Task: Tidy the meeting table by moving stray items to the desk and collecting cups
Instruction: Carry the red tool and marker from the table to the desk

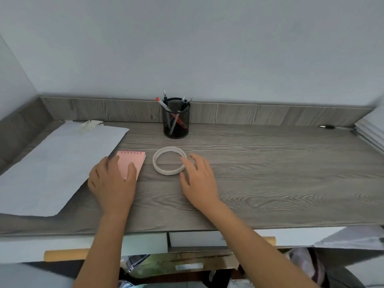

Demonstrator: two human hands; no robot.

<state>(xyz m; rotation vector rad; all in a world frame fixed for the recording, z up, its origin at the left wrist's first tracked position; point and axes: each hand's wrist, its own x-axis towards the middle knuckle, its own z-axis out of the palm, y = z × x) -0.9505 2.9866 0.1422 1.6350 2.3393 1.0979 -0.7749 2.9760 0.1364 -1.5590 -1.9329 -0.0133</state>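
Centre frame on the desk (270, 163): left hand (112, 181) flat, fingers spread on the pink notepad (132, 163), right hand (197, 179) open, fingertips touching the tape roll (169, 160) rim, gripping nothing; best lift both straight up so neither item slides.

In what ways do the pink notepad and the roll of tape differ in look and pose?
The pink notepad is a flat, solid rectangle with a spiral binding; the tape roll is an off-white open ring. The left hand lies on the notepad; the right hand only touches the tape's edge. Both lie flat on the desk.
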